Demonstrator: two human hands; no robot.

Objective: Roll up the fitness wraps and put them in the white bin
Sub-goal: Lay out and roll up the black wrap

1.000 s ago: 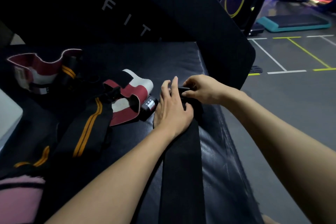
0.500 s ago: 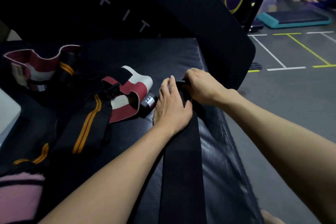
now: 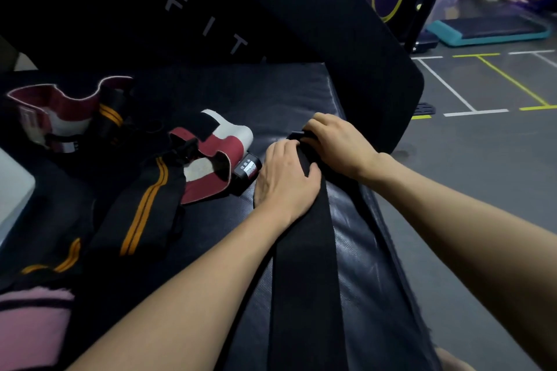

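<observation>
A long plain black fitness wrap lies flat along the right side of the black padded bench, running from the bottom edge at six o'clock up toward the hands at centre. It is a matte, unmarked band of even width; its far end looks turned over into the start of a roll, though the dark cloth against the dark pad makes that hard to confirm. The left hand lies over the wrap with fingers bent and thumb across the cloth, gripping it. The right hand, at its one o'clock and touching it, curls its fingers down onto the wrap's far end. At nine o'clock from the hands lie a maroon-and-white wrap with a small black labelled tab, and a black wrap with orange stripes. A corner of the white bin shows at the left edge.
</observation>
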